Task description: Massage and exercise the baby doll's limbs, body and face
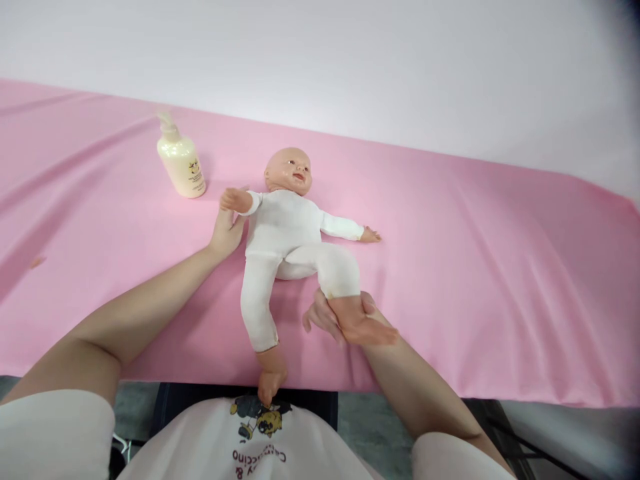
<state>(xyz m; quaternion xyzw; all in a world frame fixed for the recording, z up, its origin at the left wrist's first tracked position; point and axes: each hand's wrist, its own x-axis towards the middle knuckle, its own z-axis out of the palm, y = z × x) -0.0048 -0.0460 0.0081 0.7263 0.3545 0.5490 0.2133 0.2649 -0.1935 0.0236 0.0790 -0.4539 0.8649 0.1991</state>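
A baby doll (285,223) in white cloth lies on its back, its head away from me. My left hand (227,232) is at the doll's side, under its raised arm. The thumb rests near the torso, and the doll's forearm partly hides the other fingers. My right hand (327,317) is curled under the doll's lower leg and lifts it at the ankle, with the bare foot over my wrist. The doll's other leg hangs down past the near table edge, its foot in front of my shirt.
A cream pump bottle (183,167) stands at the back left of the doll. A pink cloth (475,280) with creases covers the table. Behind the table rises a white wall (350,67). The table's near edge runs just in front of my body.
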